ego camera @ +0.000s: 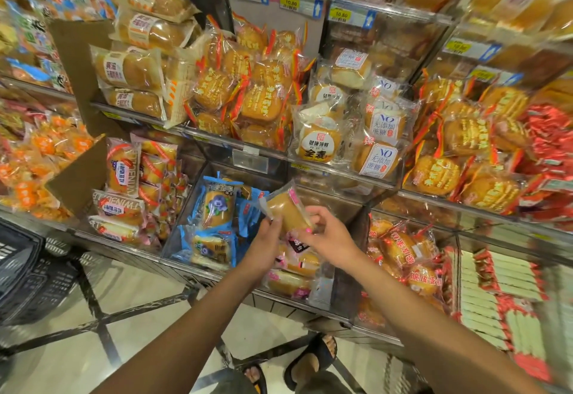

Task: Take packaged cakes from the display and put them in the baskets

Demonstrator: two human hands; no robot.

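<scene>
Head view: a packaged cake [286, 209] is held between both sets of fingers, just above the lowest display shelf [148, 259]. The left hand [265, 240] pinches its left edge. The right hand [330, 235] curls round its right end. A dark basket [21, 269] stands well left of the fingers.

The basket [23, 272] lies blurred, cut by the left edge.

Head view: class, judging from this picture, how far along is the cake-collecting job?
Done: one packaged cake is out of the display. In hand: left hand and right hand both grip it. Left: moving it to the dark basket, in whose visible part no cakes show; more cakes wait below.
</scene>
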